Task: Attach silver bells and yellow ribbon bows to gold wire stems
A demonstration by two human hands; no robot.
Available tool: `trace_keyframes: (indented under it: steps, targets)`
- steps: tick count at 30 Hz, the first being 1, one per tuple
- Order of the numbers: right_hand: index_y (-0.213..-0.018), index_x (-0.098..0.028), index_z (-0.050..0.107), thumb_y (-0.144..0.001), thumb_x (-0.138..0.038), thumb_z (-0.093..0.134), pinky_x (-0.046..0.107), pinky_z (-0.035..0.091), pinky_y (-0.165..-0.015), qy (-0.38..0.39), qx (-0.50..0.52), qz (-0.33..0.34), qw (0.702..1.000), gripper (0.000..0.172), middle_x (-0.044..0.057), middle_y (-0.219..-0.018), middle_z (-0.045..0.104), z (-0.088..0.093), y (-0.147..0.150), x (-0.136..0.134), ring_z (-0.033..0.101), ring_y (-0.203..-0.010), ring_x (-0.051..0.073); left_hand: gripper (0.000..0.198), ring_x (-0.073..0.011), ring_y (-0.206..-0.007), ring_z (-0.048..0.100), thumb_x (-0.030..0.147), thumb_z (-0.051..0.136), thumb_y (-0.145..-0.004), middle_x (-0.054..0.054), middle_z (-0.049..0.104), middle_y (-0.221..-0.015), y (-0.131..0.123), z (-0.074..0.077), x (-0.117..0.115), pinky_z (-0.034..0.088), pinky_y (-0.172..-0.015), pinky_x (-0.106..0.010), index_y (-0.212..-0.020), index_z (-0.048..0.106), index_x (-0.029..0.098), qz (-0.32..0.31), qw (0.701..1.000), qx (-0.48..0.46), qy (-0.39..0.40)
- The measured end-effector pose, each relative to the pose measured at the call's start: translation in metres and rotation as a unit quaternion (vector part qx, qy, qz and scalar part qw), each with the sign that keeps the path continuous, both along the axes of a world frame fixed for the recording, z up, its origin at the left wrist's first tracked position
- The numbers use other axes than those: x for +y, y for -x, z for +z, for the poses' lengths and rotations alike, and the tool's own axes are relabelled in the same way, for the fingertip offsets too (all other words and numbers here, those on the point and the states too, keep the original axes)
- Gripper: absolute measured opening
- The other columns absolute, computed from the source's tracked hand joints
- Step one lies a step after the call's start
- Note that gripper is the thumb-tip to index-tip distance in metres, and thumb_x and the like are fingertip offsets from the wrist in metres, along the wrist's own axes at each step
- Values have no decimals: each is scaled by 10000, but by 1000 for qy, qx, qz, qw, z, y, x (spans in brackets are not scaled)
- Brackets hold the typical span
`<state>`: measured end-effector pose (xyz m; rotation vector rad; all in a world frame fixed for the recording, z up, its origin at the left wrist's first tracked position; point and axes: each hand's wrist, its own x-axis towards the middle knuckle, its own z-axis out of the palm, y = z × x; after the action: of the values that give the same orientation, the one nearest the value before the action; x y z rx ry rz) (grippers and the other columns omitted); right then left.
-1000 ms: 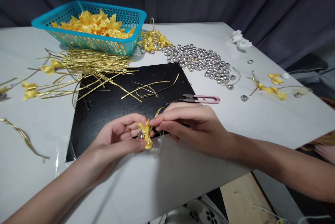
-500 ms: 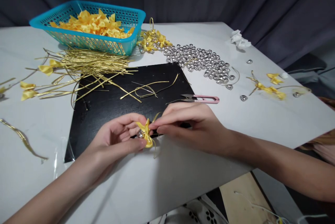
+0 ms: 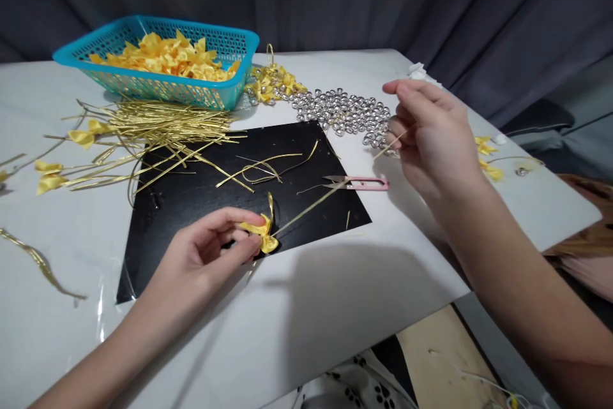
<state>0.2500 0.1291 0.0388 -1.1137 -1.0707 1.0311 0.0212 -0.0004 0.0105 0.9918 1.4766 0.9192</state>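
A yellow ribbon bow [image 3: 269, 245] is pinched between the thumb and index finger of my left hand [image 3: 211, 246], above the front of the black board [image 3: 182, 205]. A loop of gold cord [image 3: 271, 205] stands up from the bow. From the bow a pale thread [image 3: 311, 207] runs straight up to the right, into the curled fingers of my right hand [image 3: 438, 134]. That hand is raised over the right side of the table, thumb and index finger together. Whether a needle sits in its fingertips I cannot tell. Under the thread lie pink-handled thread snips [image 3: 366, 184].
A blue basket [image 3: 158, 74] of yellow bows stands at the back left. Gold cords [image 3: 167, 122] lie before it. Several silver beads [image 3: 349, 112] are spread at the back middle, beside finished-looking yellow pieces [image 3: 272, 83]. More bows [image 3: 486, 144] lie at the right.
My right hand has moved from the bow up and to the right, drawing the thread out straight. My left hand still holds the bow, now slightly turned.
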Motion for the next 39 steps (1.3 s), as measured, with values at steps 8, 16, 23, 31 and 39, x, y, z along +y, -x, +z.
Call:
trace_keyframes:
  steps: [8,16,23,31,39]
  targets:
    - [-701,-163,571,-907,-58,442,267,118,-407,-34,-4,-93,995,264,-112,-391,227,0,-20,24,157,-342,18,171,-121,-698,617,294,758,-681,3,682,-756,2,-5,-1,467,-596,-161,-787,665,197,-32,998,-8,-48]
    - [-675,-164,545,-892,-61,474,279,143,-431,-78,2,-118,990,251,-101,-433,297,0,-21,26,171,-346,17,233,-109,-666,587,277,749,-699,21,647,-762,0,-2,-4,452,-601,-179,-867,599,215,-35,998,-43,-35]
    - [-737,-170,563,-901,-109,467,234,203,-407,-132,-92,-110,981,200,-83,-472,365,-5,-22,26,294,-377,13,368,-103,-647,548,294,705,-739,35,596,-733,2,1,-5,417,-565,-168,-1086,587,260,-55,998,-9,-38]
    - [-734,-194,505,-948,-124,367,182,420,-571,53,53,39,996,265,-80,-601,457,8,-19,19,381,-455,-8,114,-97,-556,462,312,649,-764,18,568,-631,5,-1,-4,368,-488,-168,-737,625,204,-119,991,24,-47]
    - [-703,-180,495,-920,-130,396,235,210,-422,-5,-5,42,999,244,-100,-538,390,15,-26,17,245,-405,-19,96,-107,-579,494,299,655,-747,3,589,-678,8,-6,-2,390,-497,-171,-748,648,203,-139,988,31,-51]
